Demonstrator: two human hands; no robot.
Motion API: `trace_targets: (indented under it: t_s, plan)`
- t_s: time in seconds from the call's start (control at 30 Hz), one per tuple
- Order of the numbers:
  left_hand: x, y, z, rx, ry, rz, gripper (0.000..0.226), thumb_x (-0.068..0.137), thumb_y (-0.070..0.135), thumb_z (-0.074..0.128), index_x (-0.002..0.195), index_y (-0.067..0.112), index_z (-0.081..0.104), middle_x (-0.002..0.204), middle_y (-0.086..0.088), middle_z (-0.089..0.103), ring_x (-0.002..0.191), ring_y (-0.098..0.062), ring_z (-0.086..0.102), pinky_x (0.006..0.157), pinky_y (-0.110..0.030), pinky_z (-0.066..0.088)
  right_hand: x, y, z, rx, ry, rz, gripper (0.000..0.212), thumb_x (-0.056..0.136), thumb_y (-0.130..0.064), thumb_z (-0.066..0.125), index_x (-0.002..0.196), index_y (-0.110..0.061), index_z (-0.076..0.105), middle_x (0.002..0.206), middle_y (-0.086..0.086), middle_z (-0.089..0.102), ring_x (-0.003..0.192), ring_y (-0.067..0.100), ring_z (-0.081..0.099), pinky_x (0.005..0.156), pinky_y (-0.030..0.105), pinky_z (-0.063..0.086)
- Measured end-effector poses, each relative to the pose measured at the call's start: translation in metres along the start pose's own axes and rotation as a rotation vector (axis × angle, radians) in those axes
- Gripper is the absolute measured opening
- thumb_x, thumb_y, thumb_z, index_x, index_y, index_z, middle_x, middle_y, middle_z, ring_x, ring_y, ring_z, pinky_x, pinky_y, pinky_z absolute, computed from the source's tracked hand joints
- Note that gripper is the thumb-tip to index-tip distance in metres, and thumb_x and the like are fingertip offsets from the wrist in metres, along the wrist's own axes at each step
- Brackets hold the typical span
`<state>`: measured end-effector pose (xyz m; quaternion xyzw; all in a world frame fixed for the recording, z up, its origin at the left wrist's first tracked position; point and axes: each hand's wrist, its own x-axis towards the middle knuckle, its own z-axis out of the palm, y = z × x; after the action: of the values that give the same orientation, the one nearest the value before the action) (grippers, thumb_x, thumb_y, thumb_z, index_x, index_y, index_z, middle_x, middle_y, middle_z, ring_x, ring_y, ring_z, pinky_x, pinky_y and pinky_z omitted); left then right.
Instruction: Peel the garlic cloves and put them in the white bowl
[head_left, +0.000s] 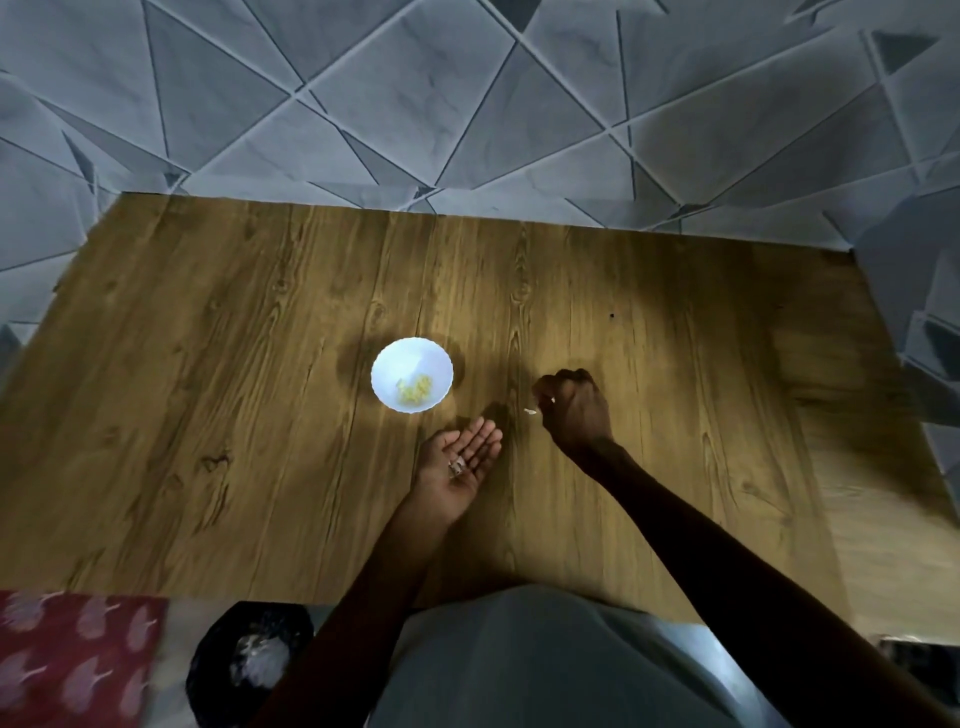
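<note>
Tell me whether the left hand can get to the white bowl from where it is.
Probably yes: the left hand, palm up, sits close to the white bowl, with only bare table between them.

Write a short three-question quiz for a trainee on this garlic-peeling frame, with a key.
1. True or false: the white bowl is empty.
2. Multiple choice: the left hand is A) clenched in a fist, B) open, palm up, with a small piece lying on it, C) inside the bowl.
3. Short answer: are the fingers of the right hand straight or curled?

Key
1. False: yellowish peeled cloves lie in it.
2. B.
3. Curled, with a white scrap at their tips.
</note>
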<state>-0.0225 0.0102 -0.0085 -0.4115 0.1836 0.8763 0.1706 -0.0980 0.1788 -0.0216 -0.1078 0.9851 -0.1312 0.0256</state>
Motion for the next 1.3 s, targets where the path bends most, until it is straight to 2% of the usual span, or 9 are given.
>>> trace_targets:
  t_s: [0.43,0.67,0.77,0.83,0.97,1.07,1.13,1.2,1.3]
  plan:
    - [-0.003,0.007,-0.004,-0.007,0.006,-0.005,0.04,0.101,0.017,0.03,0.107,-0.005,0.063,0.103,-0.02,0.071,0.102,-0.031,0.064,0.091,-0.04,0.048,-0.012,-0.01,0.014,-0.031,-0.039,0.014,0.022,0.094,-0.012,0.059,0.116,-0.009,0.062,0.111,0.012,0.067,0.104,0.027,0.061,0.087,0.034,0.053]
    - [-0.001,0.016,-0.008,-0.018,0.005,-0.02,0.038,0.1,0.017,0.032,0.109,-0.004,0.063,0.1,-0.019,0.072,0.103,-0.031,0.063,0.085,-0.039,0.05,-0.019,-0.009,0.018,0.035,0.012,0.005,0.016,0.094,-0.012,0.059,0.107,-0.01,0.068,0.102,0.011,0.069,0.095,0.027,0.064,0.079,0.035,0.054]
    - [-0.003,0.019,-0.008,-0.024,-0.01,-0.022,0.037,0.099,0.016,0.034,0.109,-0.004,0.063,0.101,-0.019,0.072,0.104,-0.03,0.064,0.085,-0.039,0.051,-0.021,-0.007,0.019,0.074,0.046,0.009,0.017,0.093,-0.014,0.057,0.106,-0.014,0.068,0.1,0.006,0.069,0.092,0.021,0.063,0.076,0.028,0.052]
    - [-0.004,0.021,-0.009,-0.024,-0.015,-0.022,0.036,0.099,0.016,0.035,0.109,-0.004,0.064,0.101,-0.018,0.072,0.104,-0.03,0.064,0.087,-0.039,0.05,-0.027,-0.008,0.017,0.15,0.101,0.025,0.017,0.092,-0.008,0.06,0.104,-0.014,0.07,0.096,0.005,0.069,0.084,0.017,0.064,0.07,0.022,0.049]
    - [-0.006,0.022,-0.016,-0.061,-0.029,-0.008,0.036,0.1,0.017,0.034,0.108,-0.003,0.063,0.099,-0.018,0.073,0.1,-0.03,0.066,0.083,-0.04,0.053,-0.044,-0.007,0.01,0.3,0.161,0.001,0.017,0.085,0.007,0.064,0.093,-0.006,0.071,0.085,0.008,0.07,0.072,0.017,0.067,0.063,0.028,0.056]
    - [-0.012,0.019,-0.023,-0.061,-0.02,-0.002,0.036,0.1,0.017,0.034,0.107,-0.003,0.063,0.1,-0.018,0.073,0.092,-0.03,0.071,0.081,-0.039,0.059,-0.054,-0.006,0.01,0.414,0.118,0.011,0.016,0.084,0.005,0.068,0.09,-0.009,0.072,0.083,0.004,0.072,0.069,0.009,0.065,0.063,0.014,0.052]
    - [-0.019,0.015,-0.026,-0.059,-0.007,0.007,0.036,0.1,0.017,0.034,0.106,-0.003,0.064,0.098,-0.018,0.073,0.096,-0.03,0.068,0.09,-0.039,0.055,-0.057,-0.009,0.01,0.493,0.101,0.033,0.015,0.083,0.002,0.072,0.09,-0.012,0.074,0.086,-0.001,0.073,0.072,0.002,0.064,0.066,0.003,0.046]
    - [-0.026,0.013,-0.03,-0.066,0.01,0.025,0.036,0.1,0.017,0.033,0.105,-0.003,0.063,0.096,-0.017,0.073,0.1,-0.029,0.064,0.1,-0.038,0.046,-0.06,-0.018,0.008,0.585,0.053,0.082,0.013,0.083,-0.001,0.073,0.089,-0.012,0.075,0.087,-0.005,0.073,0.075,-0.005,0.062,0.069,0.001,0.045]
    - [-0.038,0.012,-0.039,-0.094,0.046,0.039,0.036,0.101,0.017,0.033,0.103,-0.003,0.063,0.095,-0.017,0.073,0.1,-0.029,0.063,0.103,-0.038,0.043,-0.068,-0.035,0.005,0.666,0.005,0.125,0.01,0.085,-0.003,0.072,0.089,-0.012,0.075,0.085,-0.004,0.072,0.074,-0.003,0.062,0.069,0.001,0.044]
